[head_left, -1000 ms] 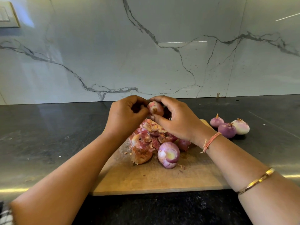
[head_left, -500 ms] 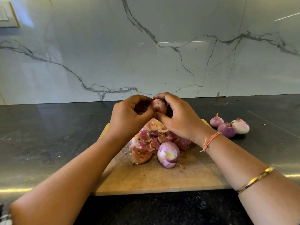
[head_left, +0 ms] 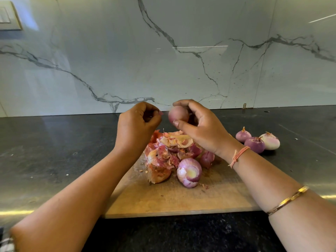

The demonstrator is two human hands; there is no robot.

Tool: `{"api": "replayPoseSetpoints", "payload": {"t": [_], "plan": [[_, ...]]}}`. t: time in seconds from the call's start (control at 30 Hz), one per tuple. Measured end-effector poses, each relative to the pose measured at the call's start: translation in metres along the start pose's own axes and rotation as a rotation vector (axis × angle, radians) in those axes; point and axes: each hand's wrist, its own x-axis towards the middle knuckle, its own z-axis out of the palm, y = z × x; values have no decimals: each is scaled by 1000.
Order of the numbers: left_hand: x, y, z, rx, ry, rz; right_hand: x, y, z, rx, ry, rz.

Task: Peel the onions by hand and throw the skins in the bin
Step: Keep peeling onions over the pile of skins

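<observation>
My right hand (head_left: 201, 127) grips a small pinkish onion (head_left: 178, 114) above the wooden cutting board (head_left: 181, 199). My left hand (head_left: 138, 124) is a little to its left, fingers curled, pinching a small scrap of pink skin (head_left: 161, 113) at its fingertips. Below the hands lies a heap of onion skins (head_left: 169, 150) on the board. A peeled onion (head_left: 189, 172) rests at the heap's front, and another small onion (head_left: 207, 159) sits partly hidden under my right wrist. No bin is in view.
Three peeled onions (head_left: 258, 140) lie on the dark stone counter (head_left: 54, 151) right of the board. A white marble wall (head_left: 163, 51) closes off the back. A light switch plate (head_left: 8, 17) is at the upper left.
The hands rose slightly and came apart. My left hand pulled away to the left with a scrap of skin, and the onion in my right hand shows more bare surface.
</observation>
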Motion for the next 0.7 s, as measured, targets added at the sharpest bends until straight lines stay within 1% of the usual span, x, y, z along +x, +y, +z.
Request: {"api": "replayPoseSetpoints", "payload": {"t": [0.1, 0.17, 0.23, 0.33, 0.47, 0.7], "plan": [[0, 1, -1, -20, -22, -5, 2, 0, -3, 174, 7, 81], [-2, 4, 0, -75, -106, 33, 2, -1, -4, 272, -2, 113], [-4, 7, 1, -112, -202, 129, 2, -1, -5, 341, -1, 132], [-5, 7, 1, -92, -282, 286, 3, 1, -7, 431, 10, 189], [-3, 2, 2, -28, -278, 370, 4, -2, -6, 628, -37, 294], [-1, -3, 1, 66, -256, 490, 4, -4, -5, 609, -42, 373]]}}
